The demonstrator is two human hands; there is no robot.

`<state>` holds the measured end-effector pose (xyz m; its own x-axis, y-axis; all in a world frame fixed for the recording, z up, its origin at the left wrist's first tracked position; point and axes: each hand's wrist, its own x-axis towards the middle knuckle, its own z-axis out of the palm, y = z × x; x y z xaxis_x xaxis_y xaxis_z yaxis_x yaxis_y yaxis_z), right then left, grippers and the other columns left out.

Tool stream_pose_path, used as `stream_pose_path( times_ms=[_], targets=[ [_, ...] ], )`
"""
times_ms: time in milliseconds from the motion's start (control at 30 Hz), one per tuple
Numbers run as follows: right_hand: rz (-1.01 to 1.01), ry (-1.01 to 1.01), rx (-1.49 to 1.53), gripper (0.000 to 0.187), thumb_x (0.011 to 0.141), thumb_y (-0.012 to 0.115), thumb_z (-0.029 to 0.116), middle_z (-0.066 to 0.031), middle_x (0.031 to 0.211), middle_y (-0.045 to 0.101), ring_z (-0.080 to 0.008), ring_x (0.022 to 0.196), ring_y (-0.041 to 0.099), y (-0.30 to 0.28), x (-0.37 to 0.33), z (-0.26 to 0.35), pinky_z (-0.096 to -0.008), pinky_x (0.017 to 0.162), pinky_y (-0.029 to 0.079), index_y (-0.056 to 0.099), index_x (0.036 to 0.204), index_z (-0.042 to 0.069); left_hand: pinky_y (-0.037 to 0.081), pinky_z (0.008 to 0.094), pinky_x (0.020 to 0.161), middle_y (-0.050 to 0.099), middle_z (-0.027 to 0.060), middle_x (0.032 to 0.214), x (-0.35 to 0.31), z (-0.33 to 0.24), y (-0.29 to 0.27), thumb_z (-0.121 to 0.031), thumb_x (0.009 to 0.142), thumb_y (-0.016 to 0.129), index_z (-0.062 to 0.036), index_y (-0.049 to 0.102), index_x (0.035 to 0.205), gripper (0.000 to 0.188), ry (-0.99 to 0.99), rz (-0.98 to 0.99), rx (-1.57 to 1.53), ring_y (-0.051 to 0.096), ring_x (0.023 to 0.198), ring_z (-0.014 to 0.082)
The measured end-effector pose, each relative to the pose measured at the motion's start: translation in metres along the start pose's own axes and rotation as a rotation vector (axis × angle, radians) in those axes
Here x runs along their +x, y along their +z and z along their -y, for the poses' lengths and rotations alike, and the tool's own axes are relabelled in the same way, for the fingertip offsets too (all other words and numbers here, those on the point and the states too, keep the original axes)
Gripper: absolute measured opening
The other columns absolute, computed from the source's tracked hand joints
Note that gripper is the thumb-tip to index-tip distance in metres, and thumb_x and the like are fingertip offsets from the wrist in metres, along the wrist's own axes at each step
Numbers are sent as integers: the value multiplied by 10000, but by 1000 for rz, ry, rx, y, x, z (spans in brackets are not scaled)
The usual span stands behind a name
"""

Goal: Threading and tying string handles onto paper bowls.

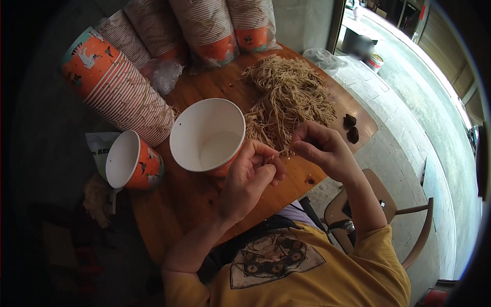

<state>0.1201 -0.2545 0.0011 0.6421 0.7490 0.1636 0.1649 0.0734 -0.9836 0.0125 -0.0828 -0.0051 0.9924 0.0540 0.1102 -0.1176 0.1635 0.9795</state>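
Note:
My left hand [249, 179] is closed over the front part of the table, its fingers curled in and the thumb bent against them. A tiny pale bit shows at its fingertips, too small to name. My right hand [325, 153] is closed in a pinch, thumb against forefinger, at the near edge of a heap of thin tan strands [294, 97]. Whatever it pinches, if anything, cannot be made out. Left of the heap stands a large paper tub [189, 146], white inside and orange outside. It looks empty apart from a small dark speck on its wall.
A smaller orange tub [146, 169] lies tilted at the table's left edge, beside a tall leaning stack of nested tubs [120, 89]. Bagged stacks [204, 30] line the back. Two dark brown lumps [351, 128] sit at the right; a wooden chair [378, 192] stands beyond.

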Motion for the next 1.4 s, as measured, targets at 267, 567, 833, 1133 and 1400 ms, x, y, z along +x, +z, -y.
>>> stream_pose_path(
  times_ms=[267, 567, 833, 1133, 1400],
  targets=[
    [9, -28, 14, 164, 930, 603, 200, 72, 801, 514, -5, 733, 438, 3, 3, -6, -184, 644, 379, 558, 924, 43, 500, 287, 665, 630, 153, 859, -3, -2, -5, -81, 886, 411, -15, 450, 1000, 138, -100, 8, -117, 629, 770, 178],
    [12, -8, 7, 155, 929, 600, 191, 69, 785, 512, -9, 720, 440, 3, 3, -5, -190, 642, 383, 558, 918, 43, 505, 264, 589, 639, 136, 795, -2, 0, -5, -132, 937, 403, -45, 448, 924, 99, -69, 7, -73, 636, 694, 180],
    [4, -56, 61, 146, 933, 587, 174, 49, 810, 534, -20, 753, 480, 0, 5, 2, -200, 683, 414, 555, 910, 34, 501, 240, 641, 628, 90, 833, -3, 12, -8, -112, 966, 420, -44, 438, 962, 70, -123, 74, -113, 611, 750, 117],
    [-9, -11, 63, 143, 935, 585, 176, 47, 819, 535, -23, 765, 488, 1, 5, 1, -201, 689, 418, 552, 912, 38, 486, 267, 634, 626, 135, 871, -3, 8, -2, -42, 873, 426, -27, 417, 1098, 226, -132, 57, -121, 620, 759, 174],
    [-12, 4, 66, 146, 935, 583, 176, 42, 816, 543, -26, 759, 495, 1, 5, 2, -206, 687, 423, 553, 914, 35, 490, 281, 638, 614, 137, 863, -2, 4, -3, -51, 848, 456, -44, 439, 1026, 179, -221, 64, -190, 619, 757, 194]
  ],
)
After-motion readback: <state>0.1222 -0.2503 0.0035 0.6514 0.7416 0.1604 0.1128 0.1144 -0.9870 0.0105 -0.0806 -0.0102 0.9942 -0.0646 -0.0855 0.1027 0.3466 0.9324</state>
